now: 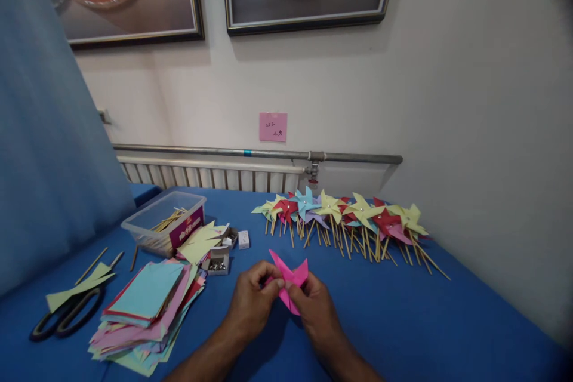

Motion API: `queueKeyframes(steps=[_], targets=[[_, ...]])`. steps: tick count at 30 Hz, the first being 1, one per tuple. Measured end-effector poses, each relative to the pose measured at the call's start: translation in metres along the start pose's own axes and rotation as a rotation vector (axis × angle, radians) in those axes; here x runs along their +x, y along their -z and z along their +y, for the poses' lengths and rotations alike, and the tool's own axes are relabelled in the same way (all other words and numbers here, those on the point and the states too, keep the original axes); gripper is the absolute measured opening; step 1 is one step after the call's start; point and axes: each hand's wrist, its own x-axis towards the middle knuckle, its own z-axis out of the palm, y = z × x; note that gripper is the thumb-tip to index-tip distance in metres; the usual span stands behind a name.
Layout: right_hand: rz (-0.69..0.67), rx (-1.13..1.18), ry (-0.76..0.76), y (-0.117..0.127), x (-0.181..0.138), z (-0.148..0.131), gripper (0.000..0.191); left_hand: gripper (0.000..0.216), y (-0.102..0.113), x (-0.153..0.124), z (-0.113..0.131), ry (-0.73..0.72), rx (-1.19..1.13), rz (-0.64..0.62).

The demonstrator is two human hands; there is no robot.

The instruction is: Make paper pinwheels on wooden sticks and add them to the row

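Note:
A bright pink paper pinwheel [293, 276], with its blades folded toward the middle, is held up over the blue table. My left hand [256, 298] grips it from the left, thumb pressed near its centre. From the right, my right hand [314, 305] pinches the same paper, its thumb beside the other one. The two thumbs hide the pinwheel's centre, so any pin there cannot be seen. No stick shows on this pinwheel. Just left of my left hand sits a small open box of metal thumbtacks [218, 265].
Finished pinwheels on sticks [331, 209] lie in a row at the back right. Leftward are a stack of coloured paper [147, 292], black-handled scissors [80, 313] under a paper scrap, and a clear plastic tub [147, 221] with sticks. A radiator [215, 176] runs behind the table.

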Motion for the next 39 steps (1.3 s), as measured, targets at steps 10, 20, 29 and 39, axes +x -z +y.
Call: queueKeyframes(steps=[10,20,29,39], targets=[[-0.018,-0.015,0.042,0.0021,0.0000,0.0043,0.021,0.013,0.0001,-0.0009,0.0037,-0.011,0.029,-0.010],[0.021,-0.033,0.053,0.0013,0.0012,0.0080,0.023,0.013,-0.0013,-0.0007,0.0040,0.004,0.004,-0.007],[-0.004,-0.038,0.014,0.0027,0.0028,0.0054,0.020,0.013,-0.0001,-0.0012,0.0025,-0.019,0.057,-0.023],[-0.031,-0.036,0.025,0.0029,0.0000,0.0018,0.019,0.015,0.0013,-0.0031,0.0048,-0.044,0.084,-0.032]])
